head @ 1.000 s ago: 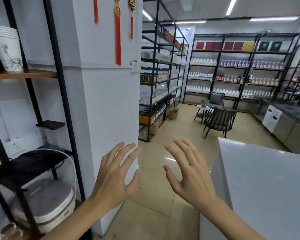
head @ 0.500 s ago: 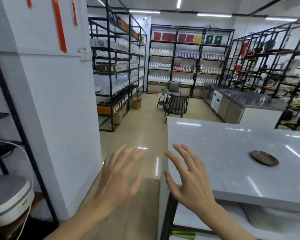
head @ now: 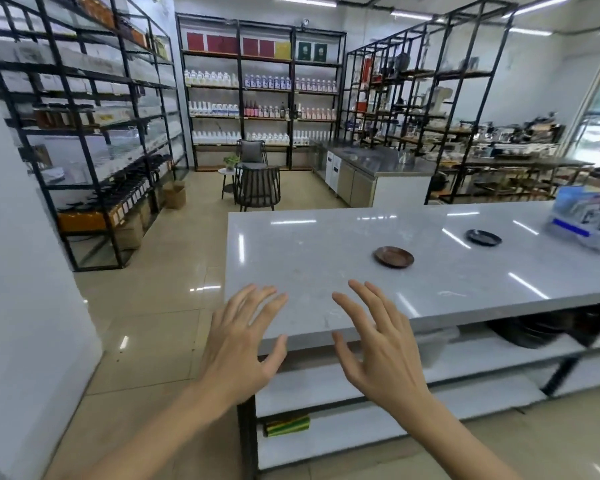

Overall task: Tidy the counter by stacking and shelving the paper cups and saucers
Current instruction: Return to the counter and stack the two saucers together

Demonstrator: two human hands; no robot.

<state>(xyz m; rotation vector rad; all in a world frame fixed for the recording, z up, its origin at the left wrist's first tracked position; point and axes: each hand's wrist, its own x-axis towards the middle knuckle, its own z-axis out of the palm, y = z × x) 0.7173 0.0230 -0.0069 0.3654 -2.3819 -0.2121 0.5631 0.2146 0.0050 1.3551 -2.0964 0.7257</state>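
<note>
My view has swung right, off the wall shelf w/ the cup stack and onto the bench (head: 291, 244); both saucers are now in sight. My left hand (head: 238, 344) and right hand (head: 378, 348) hover at the near bench corner; each grip wide open, fingers spread, nothing held. Brown saucer (head: 394, 257) lies flat mid-bench, ahead and right of my right hand; black saucer (head: 483, 237) further right, well apart from it, near a plastic bag (head: 589, 220). No paper cups visible; prob. next step is fetching the brown saucer.
</note>
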